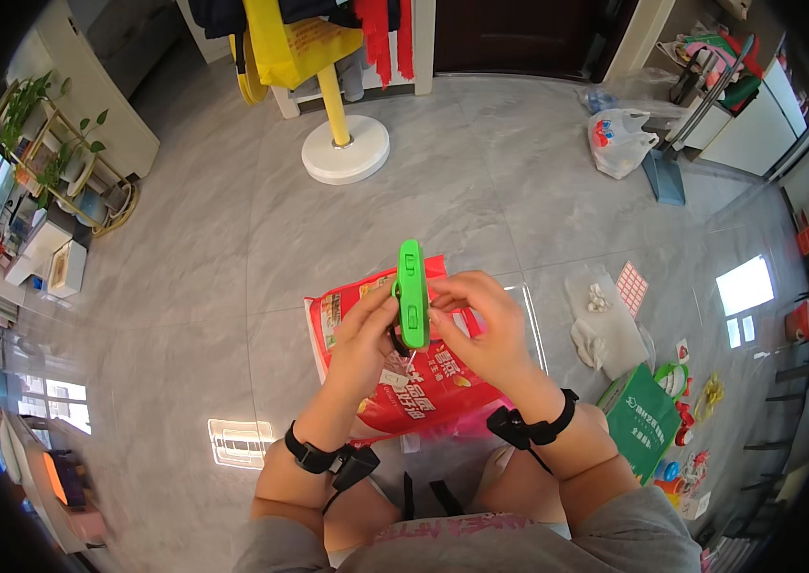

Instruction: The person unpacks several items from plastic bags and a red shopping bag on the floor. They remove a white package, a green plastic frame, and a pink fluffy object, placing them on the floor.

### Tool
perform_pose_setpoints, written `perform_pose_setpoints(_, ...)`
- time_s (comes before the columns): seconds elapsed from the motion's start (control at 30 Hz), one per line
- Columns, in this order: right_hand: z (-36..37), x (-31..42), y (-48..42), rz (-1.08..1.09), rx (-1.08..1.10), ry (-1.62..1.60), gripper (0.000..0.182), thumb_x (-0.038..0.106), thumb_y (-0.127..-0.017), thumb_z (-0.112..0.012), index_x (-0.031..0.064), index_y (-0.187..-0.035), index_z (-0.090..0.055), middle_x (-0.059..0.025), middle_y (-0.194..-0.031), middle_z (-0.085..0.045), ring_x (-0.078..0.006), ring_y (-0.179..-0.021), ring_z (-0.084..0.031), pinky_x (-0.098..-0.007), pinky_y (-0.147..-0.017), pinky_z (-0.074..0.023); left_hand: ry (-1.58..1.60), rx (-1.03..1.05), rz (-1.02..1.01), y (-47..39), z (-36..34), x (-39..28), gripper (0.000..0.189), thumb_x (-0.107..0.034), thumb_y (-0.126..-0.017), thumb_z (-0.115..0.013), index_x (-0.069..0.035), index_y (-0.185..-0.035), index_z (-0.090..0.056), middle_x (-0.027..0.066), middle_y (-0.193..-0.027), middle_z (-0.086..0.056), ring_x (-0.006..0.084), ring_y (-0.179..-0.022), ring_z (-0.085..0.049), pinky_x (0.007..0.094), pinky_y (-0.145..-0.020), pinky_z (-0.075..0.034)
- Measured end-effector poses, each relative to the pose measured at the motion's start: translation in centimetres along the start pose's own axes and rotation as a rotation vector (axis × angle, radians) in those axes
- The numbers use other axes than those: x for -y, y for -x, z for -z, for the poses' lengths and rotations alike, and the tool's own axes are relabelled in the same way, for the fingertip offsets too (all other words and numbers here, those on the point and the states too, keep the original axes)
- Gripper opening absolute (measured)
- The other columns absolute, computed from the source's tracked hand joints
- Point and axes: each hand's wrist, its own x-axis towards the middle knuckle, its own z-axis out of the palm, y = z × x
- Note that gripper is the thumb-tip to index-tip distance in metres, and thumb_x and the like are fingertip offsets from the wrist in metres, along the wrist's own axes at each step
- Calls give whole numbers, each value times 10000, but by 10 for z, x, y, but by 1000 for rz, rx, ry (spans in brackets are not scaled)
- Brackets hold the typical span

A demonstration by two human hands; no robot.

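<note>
A bright green plastic case [413, 294] with rounded ends is held up edge-on, its narrow side with two small recessed slots facing me. My left hand [365, 333] grips it from the left, with a black part showing beside the fingers. On the other side, the thumb and fingertips of my right hand [483, 319] are at the case's right face; whether they pinch something there is hidden. Beneath both hands a red printed plastic bag [404, 401] lies on the floor before my legs. Part of a clear plastic container [535, 322] shows behind my right hand.
To the right lie a white sheet [609, 329] with crumpled tissues, a red-and-white grid card [631, 289], a green printed bag [637, 422] and several small items. Ahead stand a yellow coat stand's white base [346, 150], a white plastic bag [619, 143] and a dustpan [664, 177].
</note>
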Motion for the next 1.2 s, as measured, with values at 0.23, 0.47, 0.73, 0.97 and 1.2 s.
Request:
perform_pose_setpoints(0.23,0,2,1,217,114,204,257,37,-764,-713,22,-1013,-650,-77,-991,-596,-219,-824,-632,-313,-692,-524,-230,53,-125,-2,6,-5,406,-150,-966,-538,-36,-1351,-476,30,-1122,-594,97,-995,-550,247,-806,-466)
perform_pose_setpoints(0.47,-1,4,0,159,117,120,248,45,-739,-736,24,-969,-644,-80,-970,-592,-221,-803,-632,-317,-677,-522,-383,46,-220,0,3,-5,425,-121,-940,-583,-41,-1346,-485,33,-1126,-599,94,-997,-552,250,-838,-467)
perform_pose_setpoints(0.73,2,2,-4,-63,221,-123,184,25,-734,-730,22,-818,-567,-70,-900,-554,-203,-799,-583,-317,-719,-490,-516,94,-320,3,0,0,427,-103,-925,-598,-27,-1333,-497,70,-1121,-578,131,-1012,-563,271,-866,-469)
perform_pose_setpoints(0.97,-1,-2,4,53,408,-56,228,1,-766,-703,3,-943,-558,-51,-885,-537,-147,-805,-586,-267,-732,-509,-512,19,-325,-2,3,-3,407,-68,-916,-597,-12,-1308,-504,58,-1061,-574,130,-987,-564,271,-840,-486)
perform_pose_setpoints(1.2,-3,-9,2,-489,95,-628,226,60,-874,-655,-4,-1070,-562,-38,-925,-624,-85,-820,-603,-228,-702,-498,-834,15,-347,8,-13,-4,512,-28,-836,-667,-10,-1315,-485,94,-1204,-548,183,-1081,-567,316,-839,-521)
